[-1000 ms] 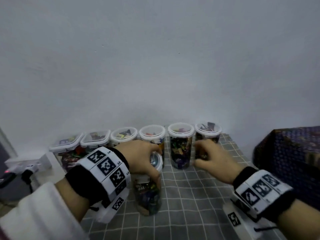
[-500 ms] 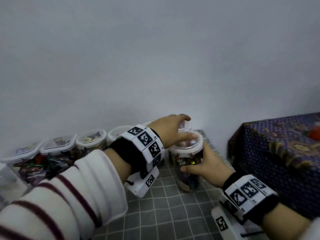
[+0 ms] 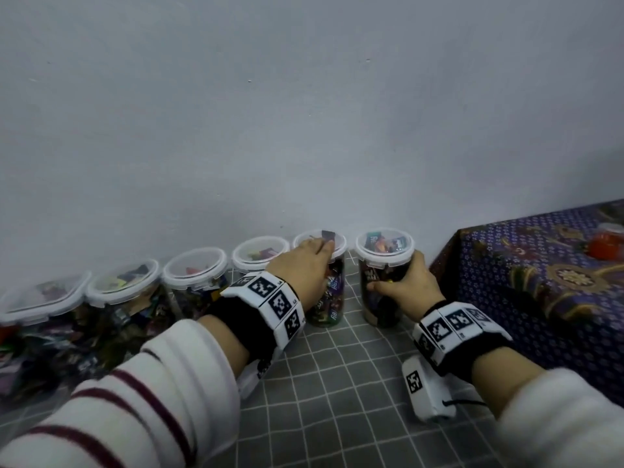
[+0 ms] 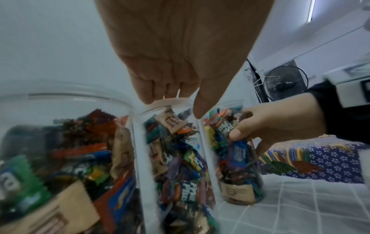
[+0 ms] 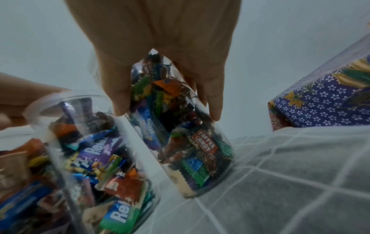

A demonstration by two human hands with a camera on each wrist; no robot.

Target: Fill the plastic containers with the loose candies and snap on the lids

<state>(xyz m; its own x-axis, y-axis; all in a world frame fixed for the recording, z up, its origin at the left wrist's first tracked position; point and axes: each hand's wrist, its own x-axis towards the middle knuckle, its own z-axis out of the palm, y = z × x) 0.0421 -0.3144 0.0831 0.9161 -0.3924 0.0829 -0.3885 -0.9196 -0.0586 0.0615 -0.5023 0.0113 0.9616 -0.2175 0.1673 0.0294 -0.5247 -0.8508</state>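
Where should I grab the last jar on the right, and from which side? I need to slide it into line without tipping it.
Grip the rightmost jar round its clear wall, below the white lid, coming from the front right as the right hand does. It stands tall and narrow with a neighbouring jar close on its left, where the left hand rests, so a low wrap is probably steadier than a pinch at the lid.
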